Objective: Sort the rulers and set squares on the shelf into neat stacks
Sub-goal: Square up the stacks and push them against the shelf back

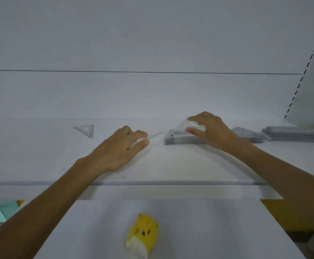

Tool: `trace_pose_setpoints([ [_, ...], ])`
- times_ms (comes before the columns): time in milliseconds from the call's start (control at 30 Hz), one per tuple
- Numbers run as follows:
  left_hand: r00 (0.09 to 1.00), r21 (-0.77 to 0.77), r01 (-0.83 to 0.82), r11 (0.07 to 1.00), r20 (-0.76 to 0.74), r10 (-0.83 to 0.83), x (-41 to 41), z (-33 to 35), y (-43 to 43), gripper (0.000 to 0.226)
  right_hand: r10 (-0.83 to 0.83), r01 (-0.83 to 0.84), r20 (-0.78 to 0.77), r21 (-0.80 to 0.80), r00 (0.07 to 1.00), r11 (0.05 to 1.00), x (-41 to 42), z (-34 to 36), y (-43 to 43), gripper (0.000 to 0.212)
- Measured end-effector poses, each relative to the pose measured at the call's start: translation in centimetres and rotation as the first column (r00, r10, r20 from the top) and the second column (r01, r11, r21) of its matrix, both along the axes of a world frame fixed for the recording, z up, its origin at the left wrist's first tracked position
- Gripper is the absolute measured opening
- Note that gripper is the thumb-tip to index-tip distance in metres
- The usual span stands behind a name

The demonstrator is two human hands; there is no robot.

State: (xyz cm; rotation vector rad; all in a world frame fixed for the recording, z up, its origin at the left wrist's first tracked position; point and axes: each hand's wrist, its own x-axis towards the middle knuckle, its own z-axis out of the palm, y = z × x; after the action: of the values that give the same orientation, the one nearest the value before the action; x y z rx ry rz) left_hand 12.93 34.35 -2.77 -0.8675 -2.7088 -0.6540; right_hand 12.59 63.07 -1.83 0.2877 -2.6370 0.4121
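Head view: on a white shelf [171,165], the right hand [208,129] curls its fingers round a set square [188,125] over a stack [178,138], apparently to align it. The left hand [122,146] pinches another clear piece [153,135] just beside, likely next. 1 loose square [86,130] lies farther left.

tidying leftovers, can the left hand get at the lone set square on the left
Probably yes: only bare shelf lies between the left hand and the lone set square, but its fingers grip a clear piece.

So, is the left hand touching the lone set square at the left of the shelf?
No, the lone set square lies apart from the left hand, which grips another clear piece.
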Motion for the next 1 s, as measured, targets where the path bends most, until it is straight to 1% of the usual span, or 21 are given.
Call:
trace_pose_setpoints([
  [67,1.0,-0.001,-0.011,1.0,-0.012,0.011,0.6,0.1,0.3,0.065,0.048,-0.048,0.025,0.021,0.999,0.999,-0.8,0.1,-0.2,0.043],
  [133,1.0,0.056,-0.025,0.998,-0.012,0.025,1.3,0.0,0.5,0.064,0.1,-0.101,0.043,0.024,0.994,0.995,-1.3,0.1,-0.7,0.042],
  [200,0.998,0.119,-0.059,0.991,-0.024,0.062,1.6,-0.1,0.7,0.053,0.146,-0.145,0.072,-0.013,0.987,0.989,-1.7,0.0,-1.1,0.04],
  [267,0.994,0.143,-0.094,0.985,-0.034,0.1,1.6,-0.4,0.7,0.041,0.172,-0.165,0.125,-0.061,0.977,0.984,-2.1,0.0,-1.5,0.037],
  [367,0.993,0.137,-0.109,0.985,-0.034,0.115,1.5,-0.8,0.7,0.034,0.177,-0.177,0.217,-0.019,0.96,0.984,-2.6,-0.6,-1.9,0.037],
  [433,0.994,0.134,-0.107,0.985,-0.019,0.111,1.4,-1.0,0.6,0.032,0.164,-0.166,0.242,-0.01,0.956,0.986,-2.6,-1.1,-2.1,0.04],
  [500,0.994,0.154,-0.109,0.982,0.004,0.11,0.9,-1.1,0.5,0.032,0.155,-0.159,0.227,-0.004,0.961,0.987,-2.5,-1.2,-2.2,0.042],
  [567,0.993,0.178,-0.117,0.977,0.018,0.115,0.4,-1.0,0.7,0.032,0.132,-0.144,0.195,0.05,0.972,0.988,-2.2,-1.2,-2.1,0.048],
  [633,0.992,0.204,-0.123,0.971,0.014,0.123,-0.3,-0.8,0.8,0.031,0.114,-0.123,0.115,0.08,0.987,0.989,-1.6,-1.1,-1.8,0.049],
  [733,0.994,0.274,-0.111,0.955,0.03,0.107,-1.3,-0.2,1.6,0.022,0.104,-0.102,-0.03,0.048,0.994,0.994,0.8,-1.0,-1.2,0.042],
  [767,0.994,0.292,-0.105,0.951,0.037,0.099,-1.7,0.1,2.1,0.018,0.117,-0.116,-0.051,0.007,0.992,0.993,1.8,-1.0,-1.0,0.039],
  [833,0.996,0.315,-0.092,0.945,0.042,0.083,-2.6,0.6,3.6,0.014,0.17,-0.171,-0.013,-0.119,0.985,0.978,3.9,-1.4,-0.8,0.03],
  [867,0.997,0.331,-0.082,0.94,0.042,0.072,-3.1,0.9,4.5,0.015,0.21,-0.203,0.035,-0.147,0.977,0.968,4.9,-1.7,-0.8,0.027],
  [900,0.998,0.341,-0.068,0.938,0.04,0.058,-3.5,1.2,5.5,0.017,0.247,-0.237,0.074,-0.116,0.966,0.964,5.6,-2.1,-0.9,0.025],
  [967,0.999,0.321,-0.035,0.946,0.024,0.029,-4.2,1.7,7.6,0.026,0.275,-0.277,0.107,0.009,0.956,0.961,6.0,-2.9,-1.1,0.028],
  [1000,1.0,0.302,-0.016,0.953,0.017,0.011,-4.5,2.0,8.6,0.028,0.272,-0.277,0.115,0.024,0.955,0.961,6.0,-2.9,-1.1,0.028],
])
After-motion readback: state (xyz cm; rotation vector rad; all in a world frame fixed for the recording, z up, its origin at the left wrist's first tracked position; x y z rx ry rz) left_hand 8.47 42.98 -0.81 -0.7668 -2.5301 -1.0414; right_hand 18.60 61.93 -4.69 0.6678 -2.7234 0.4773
